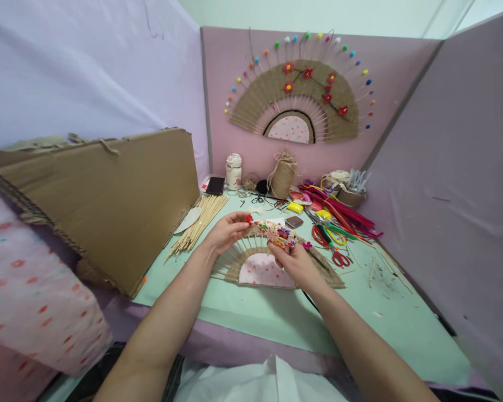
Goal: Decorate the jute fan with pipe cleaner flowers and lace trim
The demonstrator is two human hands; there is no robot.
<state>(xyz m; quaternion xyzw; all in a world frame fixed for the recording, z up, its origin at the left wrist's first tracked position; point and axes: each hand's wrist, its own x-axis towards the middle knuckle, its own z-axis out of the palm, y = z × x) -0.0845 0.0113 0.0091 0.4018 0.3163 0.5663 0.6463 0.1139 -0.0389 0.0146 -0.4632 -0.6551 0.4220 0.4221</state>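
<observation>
Pinched in the fingertips of my left hand (230,230) is a small red flower (248,219). My right hand (295,263) is wrapped round a flower-patterned glue gun (281,235), its narrow end pointing left at the red flower; a black cord (311,301) runs out below this hand. Beneath both hands lies a fan of woven twine and sticks (327,271), with a pink dotted half-circle (260,270) at its centre. My hands and the glue gun hide part of the fan. A magenta flower (307,245) shows just right of the glue gun.
A finished fan (260,100) hangs on the pink back panel. Cardboard (142,195) stands at the left beside thin sticks (201,220). Along the back are a white bottle (233,172), a phone (215,186) and a twine spool (283,176). Red scissors (341,258) and pipe cleaners (339,207) lie right.
</observation>
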